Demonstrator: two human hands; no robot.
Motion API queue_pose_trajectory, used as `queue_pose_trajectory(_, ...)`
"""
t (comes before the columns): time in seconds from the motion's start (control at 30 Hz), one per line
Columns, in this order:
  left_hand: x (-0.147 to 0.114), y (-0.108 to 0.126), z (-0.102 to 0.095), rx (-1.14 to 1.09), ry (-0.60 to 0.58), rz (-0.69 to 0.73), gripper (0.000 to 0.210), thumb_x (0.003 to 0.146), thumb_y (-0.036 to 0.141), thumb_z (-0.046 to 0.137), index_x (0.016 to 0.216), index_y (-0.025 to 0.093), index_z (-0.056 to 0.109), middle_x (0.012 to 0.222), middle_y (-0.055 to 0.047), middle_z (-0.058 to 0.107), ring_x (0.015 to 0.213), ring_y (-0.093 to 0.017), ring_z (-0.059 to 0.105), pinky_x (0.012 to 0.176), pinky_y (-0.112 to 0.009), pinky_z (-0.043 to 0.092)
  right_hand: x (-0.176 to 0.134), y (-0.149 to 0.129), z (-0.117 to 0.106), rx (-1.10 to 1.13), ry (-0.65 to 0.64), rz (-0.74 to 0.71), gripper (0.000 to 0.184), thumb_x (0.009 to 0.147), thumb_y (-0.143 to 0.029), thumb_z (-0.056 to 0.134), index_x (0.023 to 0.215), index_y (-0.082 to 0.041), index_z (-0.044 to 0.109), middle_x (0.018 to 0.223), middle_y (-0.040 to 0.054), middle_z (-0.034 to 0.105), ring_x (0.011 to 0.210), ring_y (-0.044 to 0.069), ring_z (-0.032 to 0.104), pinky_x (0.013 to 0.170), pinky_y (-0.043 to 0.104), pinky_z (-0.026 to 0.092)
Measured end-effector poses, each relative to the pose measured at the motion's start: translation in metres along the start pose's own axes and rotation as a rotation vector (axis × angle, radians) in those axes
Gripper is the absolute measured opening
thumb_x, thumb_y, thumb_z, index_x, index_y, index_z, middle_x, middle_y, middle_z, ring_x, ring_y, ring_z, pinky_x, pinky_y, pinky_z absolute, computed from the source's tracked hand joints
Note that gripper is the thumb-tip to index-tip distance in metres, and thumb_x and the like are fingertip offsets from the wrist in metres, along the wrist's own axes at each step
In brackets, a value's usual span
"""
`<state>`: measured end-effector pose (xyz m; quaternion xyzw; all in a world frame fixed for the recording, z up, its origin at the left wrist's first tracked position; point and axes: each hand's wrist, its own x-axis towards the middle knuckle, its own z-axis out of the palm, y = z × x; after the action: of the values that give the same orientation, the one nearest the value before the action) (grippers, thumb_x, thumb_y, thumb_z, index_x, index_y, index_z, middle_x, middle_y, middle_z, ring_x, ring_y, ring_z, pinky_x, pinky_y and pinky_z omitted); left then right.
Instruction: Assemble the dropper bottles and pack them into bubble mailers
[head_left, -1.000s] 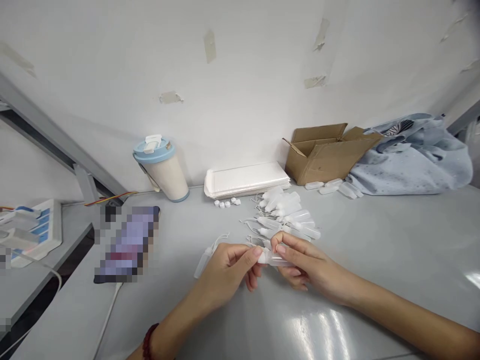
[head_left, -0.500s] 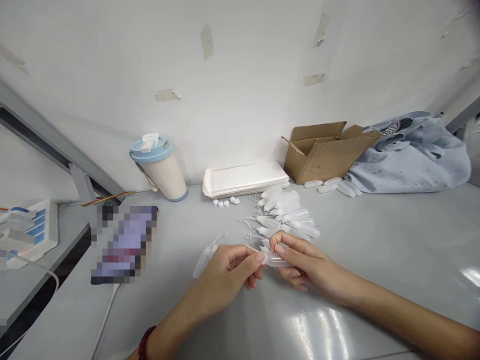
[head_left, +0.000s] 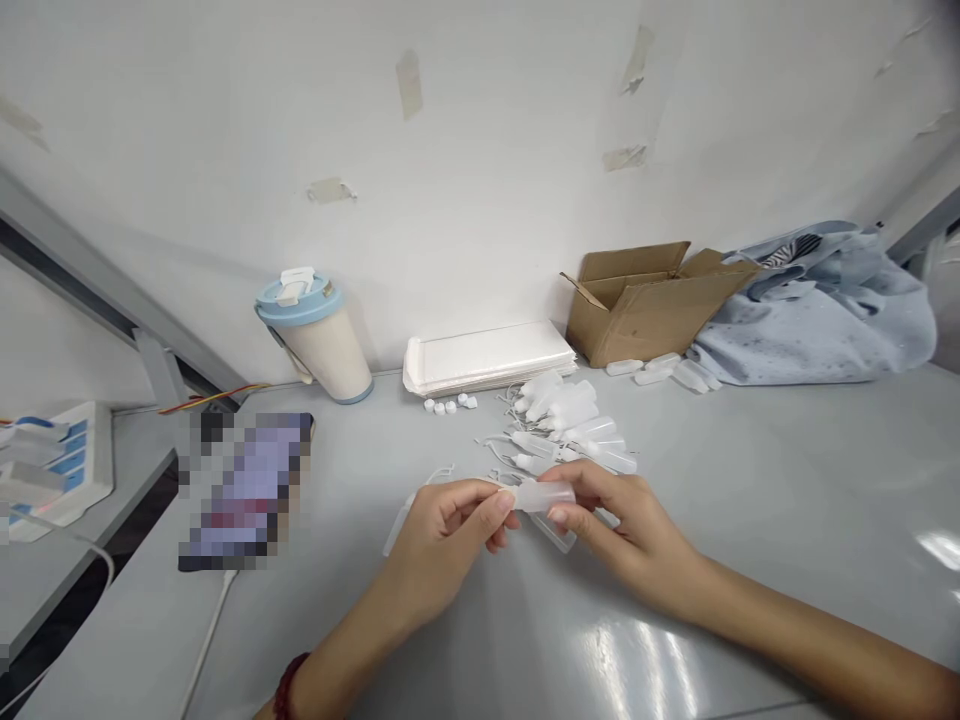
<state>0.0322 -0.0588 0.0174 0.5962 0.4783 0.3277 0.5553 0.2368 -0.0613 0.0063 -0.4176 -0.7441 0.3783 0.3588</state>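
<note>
Between my two hands is a small translucent squeeze bottle (head_left: 546, 496), lying sideways above the table. My left hand (head_left: 457, 530) pinches its narrow tip end between thumb and forefinger, which cover that end. With thumb and fingers, my right hand (head_left: 611, 510) grips the bottle's base end. Just behind my hands lies a pile of similar bottles (head_left: 574, 410) with thin looped strings or straps. One more bottle (head_left: 397, 525) is partly hidden behind my left hand.
Several small white caps (head_left: 445, 406) lie before a stack of white envelopes (head_left: 491, 358). Farther back are a tumbler (head_left: 322, 345), an open cardboard box (head_left: 645, 315) and a light-blue cloth bag (head_left: 832, 320). A phone (head_left: 251, 490) with a cable lies left, near a power strip (head_left: 82, 460).
My right hand's fingers have shifted to the bottle's base end, leaving more of its body in sight. Another bottle now shows on the table beneath it. My left hand keeps its pinch.
</note>
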Motion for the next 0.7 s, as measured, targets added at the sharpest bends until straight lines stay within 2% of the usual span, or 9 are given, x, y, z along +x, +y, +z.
queue_pose_trajectory(0.07, -0.002, 0.0, 0.001, 0.061, 0.004, 0.074, 0.03, 0.089, 0.035, 0.054, 0.069, 0.017, 0.068, 0.062, 0.001, 0.06, 0.062, -0.013, 0.055, 0.06, -0.022, 0.042, 0.001, -0.002, -0.002, 0.046, -0.014, 0.028, 0.019, 0.094, -0.033, 0.048, 0.093, -0.018, 0.059, 0.06, -0.0031, 0.057, 0.054, 0.011, 0.05, 0.053, 0.022, 0.039)
queue_pose_trajectory(0.13, -0.004, -0.001, 0.003, 0.165, 0.022, 0.212, 0.026, 0.089, 0.029, 0.055, 0.069, 0.017, 0.067, 0.067, 0.0, 0.063, 0.067, -0.014, 0.057, 0.062, -0.022, 0.044, 0.002, -0.004, -0.004, 0.102, -0.022, 0.069, 0.023, 0.094, -0.035, 0.047, 0.088, -0.017, 0.06, 0.057, -0.0039, 0.054, 0.053, 0.01, 0.048, 0.052, 0.022, 0.037)
queue_pose_trajectory(0.27, -0.005, -0.007, 0.009, 0.349, 0.145, 0.518, 0.011, 0.086, 0.013, 0.057, 0.085, 0.016, 0.068, 0.086, -0.004, 0.071, 0.078, -0.014, 0.063, 0.072, -0.021, 0.047, 0.004, -0.004, -0.005, 0.218, -0.039, 0.161, 0.028, 0.093, -0.04, 0.047, 0.084, -0.016, 0.06, 0.051, -0.0064, 0.046, 0.047, 0.009, 0.041, 0.047, 0.021, 0.031)
queue_pose_trajectory(0.33, -0.006, -0.009, 0.01, 0.363, 0.183, 0.554, 0.013, 0.085, 0.013, 0.058, 0.092, 0.016, 0.069, 0.091, -0.006, 0.071, 0.079, -0.014, 0.064, 0.074, -0.021, 0.049, 0.004, -0.003, -0.004, 0.244, -0.031, 0.174, 0.028, 0.093, -0.04, 0.048, 0.084, -0.016, 0.06, 0.051, -0.0069, 0.045, 0.046, 0.008, 0.04, 0.047, 0.021, 0.031)
queue_pose_trajectory(0.43, -0.006, -0.007, 0.009, 0.299, 0.122, 0.376, 0.014, 0.088, 0.023, 0.056, 0.086, 0.017, 0.068, 0.091, -0.006, 0.071, 0.078, -0.016, 0.064, 0.068, -0.022, 0.051, 0.002, -0.003, -0.001, 0.221, 0.003, 0.118, 0.025, 0.094, -0.038, 0.048, 0.088, -0.016, 0.06, 0.054, -0.0061, 0.049, 0.048, 0.009, 0.044, 0.049, 0.021, 0.035)
queue_pose_trajectory(0.53, -0.006, -0.002, 0.009, 0.208, 0.014, 0.127, 0.028, 0.089, 0.035, 0.051, 0.072, 0.018, 0.065, 0.076, -0.004, 0.067, 0.065, -0.015, 0.061, 0.056, -0.022, 0.048, 0.002, 0.001, 0.001, 0.155, -0.003, 0.05, 0.023, 0.095, -0.036, 0.047, 0.091, -0.017, 0.06, 0.059, -0.004, 0.056, 0.05, 0.009, 0.05, 0.05, 0.021, 0.041)
queue_pose_trajectory(0.6, -0.005, 0.001, 0.009, 0.163, -0.015, 0.036, 0.032, 0.088, 0.038, 0.051, 0.066, 0.017, 0.061, 0.071, -0.002, 0.064, 0.058, -0.013, 0.058, 0.053, -0.022, 0.045, 0.001, 0.004, 0.002, 0.046, 0.03, -0.012, 0.021, 0.097, -0.033, 0.045, 0.095, -0.017, 0.059, 0.065, -0.0014, 0.061, 0.052, 0.011, 0.055, 0.051, 0.023, 0.045)
queue_pose_trajectory(0.63, -0.005, 0.001, 0.008, 0.145, -0.011, 0.018, 0.033, 0.087, 0.039, 0.052, 0.064, 0.017, 0.06, 0.071, -0.002, 0.064, 0.057, -0.012, 0.056, 0.053, -0.022, 0.044, 0.0, 0.006, 0.002, -0.044, 0.086, -0.083, 0.019, 0.096, -0.031, 0.046, 0.099, -0.017, 0.058, 0.073, 0.0018, 0.065, 0.058, 0.013, 0.059, 0.054, 0.025, 0.048)
queue_pose_trajectory(0.7, -0.004, 0.002, 0.007, 0.118, 0.031, 0.013, 0.034, 0.087, 0.041, 0.052, 0.063, 0.017, 0.058, 0.069, -0.001, 0.062, 0.056, -0.012, 0.054, 0.054, -0.022, 0.043, -0.006, 0.008, 0.005, -0.264, 0.219, -0.309, 0.019, 0.093, -0.028, 0.053, 0.108, -0.016, 0.055, 0.1, 0.0111, 0.066, 0.083, 0.021, 0.065, 0.07, 0.035, 0.053)
